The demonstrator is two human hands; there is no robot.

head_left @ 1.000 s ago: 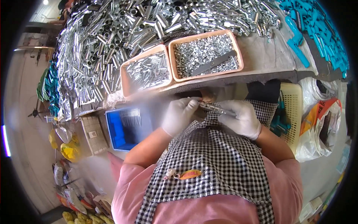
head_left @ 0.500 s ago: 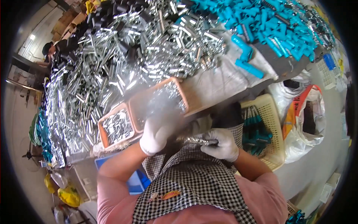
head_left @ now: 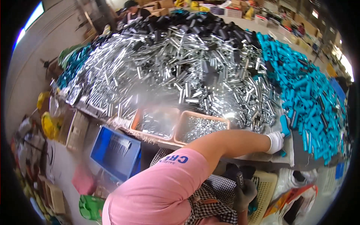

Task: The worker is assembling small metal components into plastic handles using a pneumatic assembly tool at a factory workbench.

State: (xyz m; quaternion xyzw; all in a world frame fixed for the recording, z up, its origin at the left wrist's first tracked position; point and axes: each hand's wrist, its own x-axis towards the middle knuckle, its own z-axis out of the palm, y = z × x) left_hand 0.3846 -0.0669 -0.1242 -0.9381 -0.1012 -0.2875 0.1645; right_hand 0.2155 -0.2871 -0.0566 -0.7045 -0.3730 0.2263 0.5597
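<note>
My left arm stretches across to the right. Its white-gloved left hand [head_left: 276, 142] has its fingers closed at the lower end of a teal plastic handle [head_left: 285, 126], at the near edge of the teal heap. Low in front of the apron, my gloved right hand [head_left: 245, 193] is wrapped round a metal rod piece [head_left: 240, 179], whose dark, shiny end sticks up out of the fist. Shadow hides the rest of that piece. Two orange-rimmed trays of small metal parts, a left one [head_left: 157, 122] and a right one [head_left: 202, 125], lie beyond my left forearm.
Silver metal tubes [head_left: 161, 71] cover the table in a large heap, with teal handles [head_left: 300, 90] to the right and black pieces behind. A cream basket [head_left: 264, 187] and white sacks [head_left: 296, 195] stand below right; a blue bin [head_left: 116, 152] sits below left. Another person [head_left: 133, 13] is at the far side.
My left hand has moved from the trays far right to the teal handle. The right hand still holds the metal rod piece, now lower right. The view has shifted, showing more of the room.
</note>
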